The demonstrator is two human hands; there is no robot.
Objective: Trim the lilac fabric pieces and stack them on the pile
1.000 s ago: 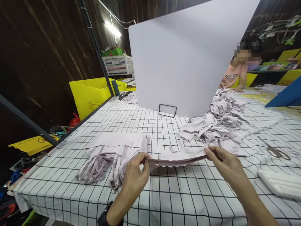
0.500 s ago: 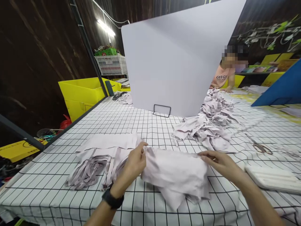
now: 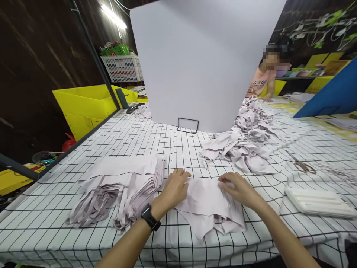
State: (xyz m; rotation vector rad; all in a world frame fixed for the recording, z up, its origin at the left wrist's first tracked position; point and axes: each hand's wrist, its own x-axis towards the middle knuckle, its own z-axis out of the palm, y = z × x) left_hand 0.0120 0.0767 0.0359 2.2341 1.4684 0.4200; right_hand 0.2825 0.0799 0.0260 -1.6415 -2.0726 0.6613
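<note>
A pale lilac-grey cloth piece lies in front of me on the table, its upper edge between my two hands. My left hand, a dark watch on its wrist, has bent fingers gripping the cloth's upper left corner. At the upper right, my right hand pinches the same cloth between thumb and fingers. Left of my left hand sits a neat stack of like cloth pieces, with strap-like strips hanging toward me. A loose heap of the same cloth lies beyond my right hand.
A large white board stands on a wire stand across the checked tablecloth. Scissors and a white plastic case lie at right. Yellow bins stand beyond the left edge. Another person works behind the heap.
My hands have come closer together along the cloth's upper edge. The cloth, stretched wide before, now lies lower and flatter on the table. The camera view has shifted slightly.
</note>
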